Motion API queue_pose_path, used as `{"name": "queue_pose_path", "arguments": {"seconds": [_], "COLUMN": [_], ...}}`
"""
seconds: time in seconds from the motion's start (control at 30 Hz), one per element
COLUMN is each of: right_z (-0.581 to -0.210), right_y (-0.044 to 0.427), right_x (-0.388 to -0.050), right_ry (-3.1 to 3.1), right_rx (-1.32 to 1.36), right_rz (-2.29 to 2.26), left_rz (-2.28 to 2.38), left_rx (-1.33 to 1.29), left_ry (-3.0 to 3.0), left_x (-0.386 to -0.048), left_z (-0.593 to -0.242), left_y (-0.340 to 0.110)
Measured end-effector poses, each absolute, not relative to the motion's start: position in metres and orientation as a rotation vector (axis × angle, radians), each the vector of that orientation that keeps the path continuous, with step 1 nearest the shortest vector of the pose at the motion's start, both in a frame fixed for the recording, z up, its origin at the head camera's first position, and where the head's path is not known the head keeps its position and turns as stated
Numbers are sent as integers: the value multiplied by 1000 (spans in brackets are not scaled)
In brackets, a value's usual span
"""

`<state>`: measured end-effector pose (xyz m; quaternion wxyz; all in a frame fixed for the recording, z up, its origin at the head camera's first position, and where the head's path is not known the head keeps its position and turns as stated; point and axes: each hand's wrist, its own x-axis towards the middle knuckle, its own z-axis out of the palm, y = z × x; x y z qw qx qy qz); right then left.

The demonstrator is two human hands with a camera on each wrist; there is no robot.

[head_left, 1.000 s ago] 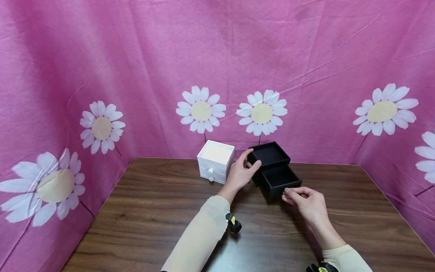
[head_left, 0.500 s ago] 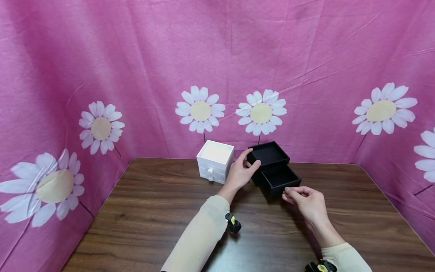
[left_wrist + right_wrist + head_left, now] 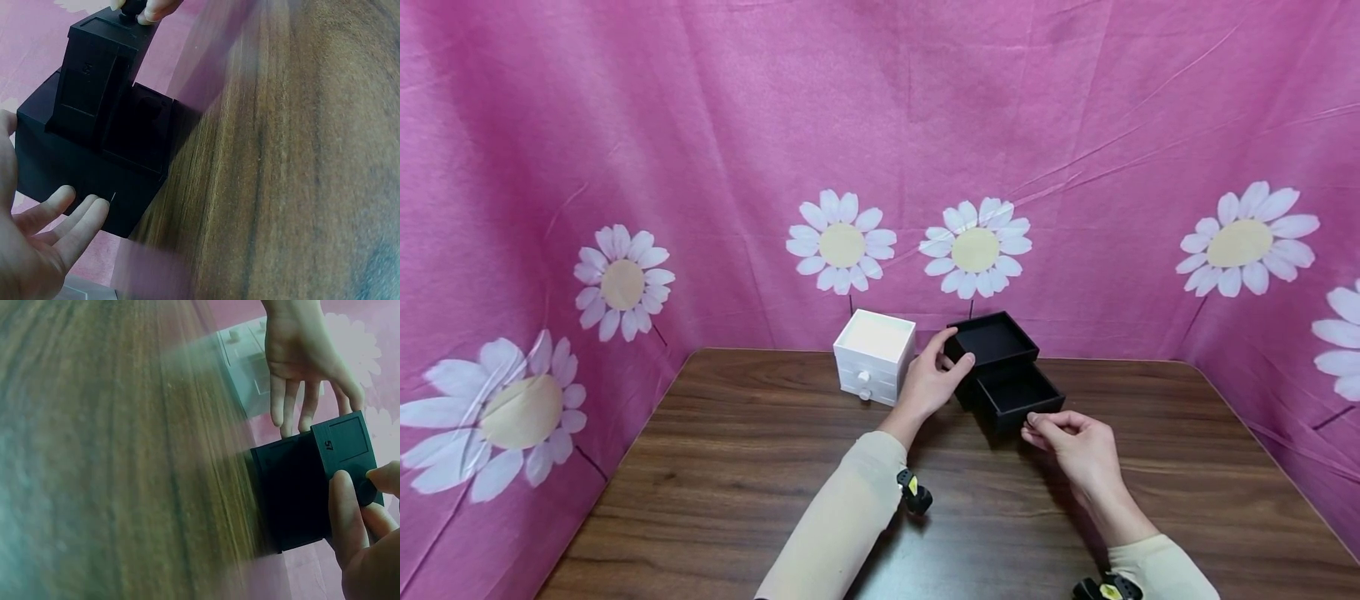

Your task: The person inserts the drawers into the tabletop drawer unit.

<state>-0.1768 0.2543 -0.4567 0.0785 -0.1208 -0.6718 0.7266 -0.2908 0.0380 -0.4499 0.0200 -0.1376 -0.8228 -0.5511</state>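
A small black drawer box [image 3: 997, 339] stands at the back of the table, its upper drawer [image 3: 1018, 388] pulled out toward the front. No contents show in that drawer. My left hand [image 3: 931, 381] touches the box's left side with extended fingers, the thumb near its front top edge. In the left wrist view, these fingers [image 3: 94, 215] press flat on the side wall. My right hand [image 3: 1078, 446] pinches the drawer's round black knob [image 3: 364, 490] between thumb and fingers. Below the drawer, the lower front of the box [image 3: 290, 494] is too dark to make out.
A white drawer box [image 3: 874, 358] with two round knobs stands just left of my left hand. The brown wooden table [image 3: 737, 483] spreads in front. A pink curtain with white daisies [image 3: 842, 246] hangs close behind both boxes and along the sides.
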Motion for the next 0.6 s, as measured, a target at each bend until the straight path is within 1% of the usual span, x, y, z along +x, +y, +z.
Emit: {"name": "queue_pose_path", "arguments": {"seconds": [0.6], "right_z": [-458], "right_y": [248], "right_x": [-192], "right_ry": [-2003], "right_rx": [-374], "right_rz": [2210], "left_rz": [-1699], "left_rx": [-429], "left_ry": [-2561], "left_x": [-290], "left_z": [-450], "left_y": [38]}}
